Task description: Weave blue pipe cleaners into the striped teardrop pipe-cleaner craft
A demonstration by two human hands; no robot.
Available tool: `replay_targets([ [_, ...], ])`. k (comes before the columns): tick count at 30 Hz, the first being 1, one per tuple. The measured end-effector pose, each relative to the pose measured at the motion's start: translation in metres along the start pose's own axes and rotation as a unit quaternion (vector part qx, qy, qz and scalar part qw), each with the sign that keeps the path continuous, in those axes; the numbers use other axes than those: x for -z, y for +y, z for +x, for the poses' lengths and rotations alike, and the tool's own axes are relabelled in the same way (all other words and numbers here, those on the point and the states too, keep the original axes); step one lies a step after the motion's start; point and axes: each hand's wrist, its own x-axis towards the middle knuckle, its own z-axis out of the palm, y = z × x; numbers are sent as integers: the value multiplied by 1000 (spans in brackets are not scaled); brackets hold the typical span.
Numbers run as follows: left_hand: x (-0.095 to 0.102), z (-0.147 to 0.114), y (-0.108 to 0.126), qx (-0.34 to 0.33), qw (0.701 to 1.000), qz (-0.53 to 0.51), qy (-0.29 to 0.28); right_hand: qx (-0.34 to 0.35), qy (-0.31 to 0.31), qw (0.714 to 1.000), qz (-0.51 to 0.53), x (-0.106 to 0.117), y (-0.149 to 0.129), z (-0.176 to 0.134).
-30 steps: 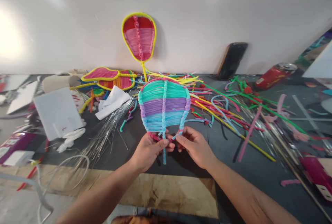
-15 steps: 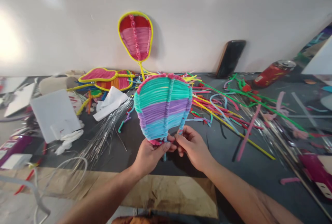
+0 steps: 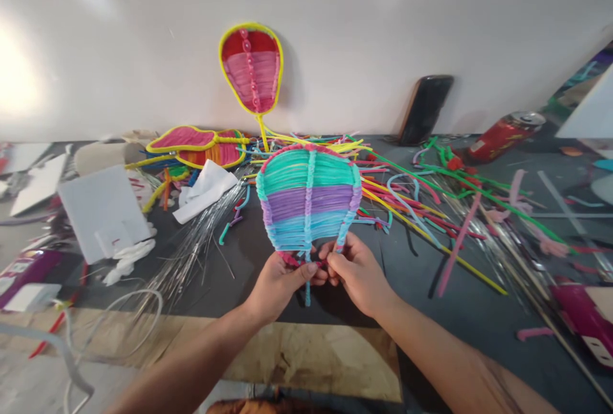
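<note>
Your left hand (image 3: 278,283) and right hand (image 3: 357,273) pinch the woven fan (image 3: 309,200) at its narrow base; pulling hard could unravel the blue stem (image 3: 307,289).

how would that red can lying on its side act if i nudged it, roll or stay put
The red can lies on its side on the table, so it would probably roll. Loose pipe cleaners strewn beside it might stop it quickly. Whether it is full is unclear.

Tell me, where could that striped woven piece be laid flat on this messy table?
Bare dark tabletop lies right of the right hand, before the loose pipe cleaners. The wooden board beneath the arms is bare too. Left, by the silver wires, it's crowded.
</note>
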Motion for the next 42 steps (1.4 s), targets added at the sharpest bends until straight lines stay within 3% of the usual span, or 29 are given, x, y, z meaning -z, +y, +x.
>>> replay_targets([
  [10, -2, 1, 11, 46, 995, -88, 3, -55, -53, 997, 8, 4, -7, -1],
  [15, 2, 1, 9, 12, 999, -39, 23, -65, -46, 997, -19, 8, -8, 1],
  [22, 1, -2, 8, -26, 998, 61, 7, -55, -21, 996, -70, 12, -16, 2],
  [25, 2, -1, 9, -17, 1000, 3, 3, -49, -34, 998, -31, 11, -18, 0],
  [29, 6, 2, 15, 17, 992, -120, 22, -20, -97, 995, 32, 10, -15, -3],
  [33, 11, 3, 20, 36, 984, -174, 18, 103, -92, 983, -120, 14, -7, -5],
  [37, 8, 2, 18, 60, 984, -165, -5, 215, -83, 920, -317, 16, -9, -5],
  [39, 6, 1, 15, 59, 987, -148, -9, 217, -74, 913, -337, 16, -14, -4],
  [42, 3, 0, 9, 23, 996, -89, -18, 170, -47, 928, -330, 13, -18, -4],
])
